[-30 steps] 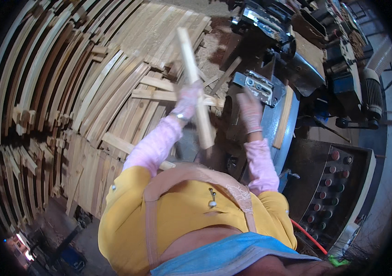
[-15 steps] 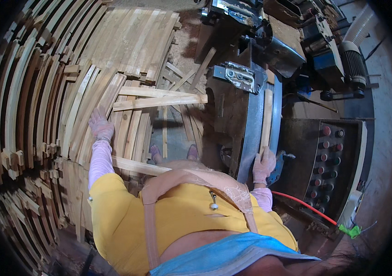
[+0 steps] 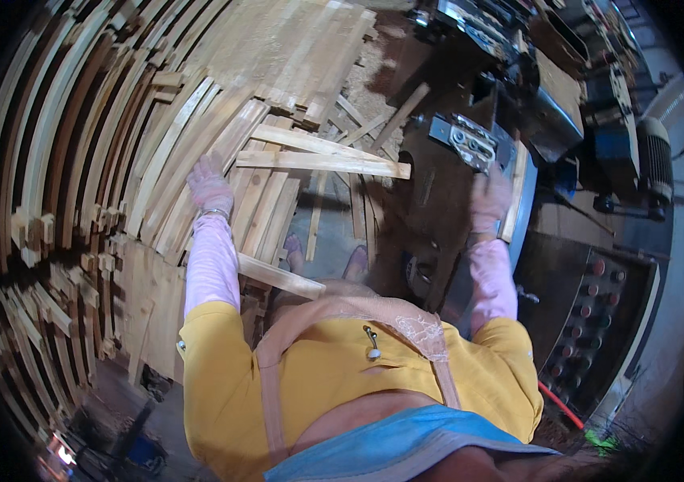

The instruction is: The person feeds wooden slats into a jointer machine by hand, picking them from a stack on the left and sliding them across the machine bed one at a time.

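My left hand (image 3: pixel 210 185) lies with its fingers stretched out on a stack of wooden strips (image 3: pixel 177 173). My right hand (image 3: pixel 491 201) is over the machine's metal bed (image 3: pixel 458 265), blurred by motion, its fingers pointing at the metal guide block (image 3: pixel 470 138). Just right of it, a wooden strip (image 3: pixel 516 189) lies lengthwise along the bed; whether the hand touches it I cannot tell. Two loose strips, the nearer one (image 3: pixel 326 163) and one behind it (image 3: pixel 310 141), stick out from the stack toward the machine. Another strip (image 3: pixel 282 277) juts out close to my body.
Tall rows of stacked strips (image 3: pixel 37 161) line the left side. A broad stack of boards (image 3: pixel 278 48) stands at the back. Offcuts (image 3: pixel 358 205) and sawdust cover the floor between stack and machine. On the right are a button panel (image 3: pixel 591 321) and a motor (image 3: pixel 653 161).
My right hand has moved forward along the bed from the strip's near end, and is now near the guide block. My left hand stays on the stack. The whole view has shifted.
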Available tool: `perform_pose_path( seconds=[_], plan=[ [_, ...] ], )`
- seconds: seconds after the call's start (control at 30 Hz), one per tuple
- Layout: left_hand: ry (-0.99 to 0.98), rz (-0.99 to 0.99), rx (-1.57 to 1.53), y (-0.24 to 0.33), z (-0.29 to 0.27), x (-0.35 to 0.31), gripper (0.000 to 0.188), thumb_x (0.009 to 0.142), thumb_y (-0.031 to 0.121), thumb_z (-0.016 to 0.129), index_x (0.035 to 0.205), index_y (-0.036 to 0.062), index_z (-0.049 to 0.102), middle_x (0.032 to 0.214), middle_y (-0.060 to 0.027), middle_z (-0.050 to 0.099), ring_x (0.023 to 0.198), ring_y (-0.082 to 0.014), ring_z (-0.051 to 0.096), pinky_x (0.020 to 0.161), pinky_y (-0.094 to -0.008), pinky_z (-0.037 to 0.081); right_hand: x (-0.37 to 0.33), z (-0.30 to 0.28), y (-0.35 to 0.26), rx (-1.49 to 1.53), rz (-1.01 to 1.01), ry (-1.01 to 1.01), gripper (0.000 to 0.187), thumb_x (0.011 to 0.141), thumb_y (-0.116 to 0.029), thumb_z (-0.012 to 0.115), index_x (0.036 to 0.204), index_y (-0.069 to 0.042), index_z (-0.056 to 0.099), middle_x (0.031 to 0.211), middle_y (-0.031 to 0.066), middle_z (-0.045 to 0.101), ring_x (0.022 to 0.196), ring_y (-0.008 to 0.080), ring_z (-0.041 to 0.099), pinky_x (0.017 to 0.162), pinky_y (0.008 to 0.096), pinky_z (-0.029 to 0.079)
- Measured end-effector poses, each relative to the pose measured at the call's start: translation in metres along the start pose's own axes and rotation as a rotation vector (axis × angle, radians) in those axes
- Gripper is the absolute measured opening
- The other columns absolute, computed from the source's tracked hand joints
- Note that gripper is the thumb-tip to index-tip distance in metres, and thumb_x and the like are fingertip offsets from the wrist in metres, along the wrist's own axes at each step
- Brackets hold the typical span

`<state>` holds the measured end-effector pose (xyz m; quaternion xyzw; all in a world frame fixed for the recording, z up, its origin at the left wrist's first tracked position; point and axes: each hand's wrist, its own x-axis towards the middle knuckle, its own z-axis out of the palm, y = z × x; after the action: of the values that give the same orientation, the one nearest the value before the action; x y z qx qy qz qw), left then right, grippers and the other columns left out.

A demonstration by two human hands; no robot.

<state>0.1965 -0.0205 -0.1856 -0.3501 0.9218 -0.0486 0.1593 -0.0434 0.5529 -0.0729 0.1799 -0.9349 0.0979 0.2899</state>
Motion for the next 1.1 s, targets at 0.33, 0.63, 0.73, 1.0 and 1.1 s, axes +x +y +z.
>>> perform_pose_path(
  seconds=[0.33,0.63,0.73,1.0,1.1],
  plan=[
    [0.125,0.065,-0.111,-0.016,0.008,0.002,0.074,0.092,0.021,0.059,0.162,0.0304,0.037,0.165,-0.0114,0.039,0.150,-0.0325,0.041,0.120,-0.0492,0.034,-0.014,0.126,-0.213,0.131,-0.277,-0.809,0.042,0.081,-0.012,0.069,0.122,-0.015,0.059,0.116,0.0175,0.067,0.101,0.0388,0.071,0.081,0.0508,0.056],
    [0.194,0.123,-0.143,-0.039,0.045,0.023,0.070,0.092,0.040,0.065,0.154,0.0134,0.048,0.146,-0.0140,0.061,0.135,-0.0318,0.057,0.112,-0.0430,0.047,-0.054,-0.106,-0.143,0.157,-0.003,-1.065,0.057,0.083,-0.028,0.077,0.133,-0.012,0.057,0.116,0.0190,0.070,0.109,0.0398,0.068,0.094,0.0501,0.055],
    [0.180,0.167,-0.022,-0.030,0.058,0.028,0.062,0.096,0.022,0.052,0.157,0.0093,0.043,0.153,-0.0123,0.055,0.143,-0.0296,0.050,0.120,-0.0414,0.037,-0.112,-0.185,-0.105,0.277,0.532,-0.884,0.078,0.081,-0.028,0.080,0.151,-0.013,0.049,0.133,0.0243,0.065,0.122,0.0426,0.064,0.106,0.0470,0.051],
    [-0.053,0.054,-0.178,-0.010,0.003,0.013,0.077,0.091,0.024,0.068,0.159,0.0058,0.038,0.160,-0.0174,0.047,0.146,-0.0331,0.047,0.120,-0.0434,0.041,-0.259,-0.236,-0.053,-0.066,1.039,-0.565,0.067,0.082,-0.024,0.080,0.142,-0.006,0.056,0.123,0.0268,0.069,0.118,0.0437,0.065,0.102,0.0487,0.052],
    [-0.018,0.055,-0.069,-0.039,0.046,0.026,0.080,0.088,0.022,0.075,0.158,0.0034,0.040,0.161,-0.0204,0.045,0.146,-0.0344,0.048,0.119,-0.0407,0.043,-0.187,-0.219,-0.041,0.036,1.003,-0.320,0.057,0.084,-0.023,0.080,0.135,-0.003,0.063,0.119,0.0273,0.071,0.116,0.0443,0.066,0.100,0.0489,0.052]
  ],
)
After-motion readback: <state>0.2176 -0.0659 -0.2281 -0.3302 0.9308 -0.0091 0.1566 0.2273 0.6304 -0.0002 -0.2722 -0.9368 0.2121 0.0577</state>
